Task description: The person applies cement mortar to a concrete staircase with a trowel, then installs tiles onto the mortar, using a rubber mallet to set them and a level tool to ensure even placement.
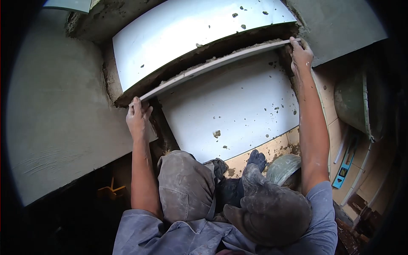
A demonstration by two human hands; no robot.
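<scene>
My left hand [138,118] grips the left end of a long, narrow tile [221,61], thumb on its upper edge. At the other end my right hand [301,55] pinches the same tile near its corner. I see the tile nearly edge-on, tilted up toward the right, with rough grey mortar along its far side. Behind it lies a white upper step tile [187,32] with a dark gap under its front edge. Below and nearer to me is a white lower step tile [225,106], dotted with mortar crumbs.
Grey plastered walls flank the steps, one on the left [55,114] and one on the right [340,29]. A blue spirit level [343,172] lies on the tiled floor at right, near a large bucket [352,100]. Another rounded container [284,169] sits beside my foot [256,160].
</scene>
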